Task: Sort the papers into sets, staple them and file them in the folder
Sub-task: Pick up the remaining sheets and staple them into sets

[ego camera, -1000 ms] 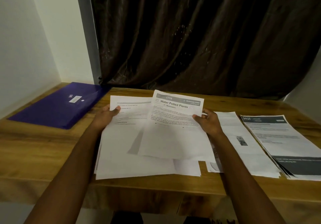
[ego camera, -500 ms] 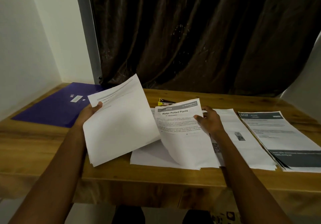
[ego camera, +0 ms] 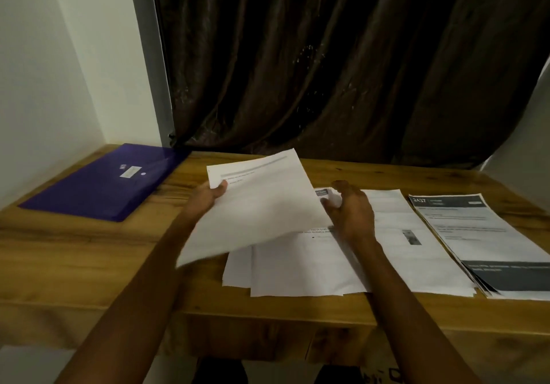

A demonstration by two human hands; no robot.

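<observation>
My left hand (ego camera: 206,199) grips the top left corner of a bundle of white sheets (ego camera: 259,205), lifted and tilted above the table's middle. Under it lies the "Water Potted Plants" sheet on a small pile (ego camera: 300,264). My right hand (ego camera: 351,211) hovers over that pile's right side with fingers curled and apart, holding nothing. A white pile (ego camera: 416,234) lies to the right, and beside it a pile with a dark-banded top sheet (ego camera: 482,234). The purple folder (ego camera: 110,181) lies shut at the far left. No stapler is visible.
The wooden table (ego camera: 74,264) has its front edge near me. A dark curtain (ego camera: 342,71) hangs behind it and a white wall (ego camera: 44,86) closes the left side.
My left hand lifted the bundle off to the left, then swung it back right over the middle pile. My right hand laid the "Water Potted Plants" sheet down and let go.
</observation>
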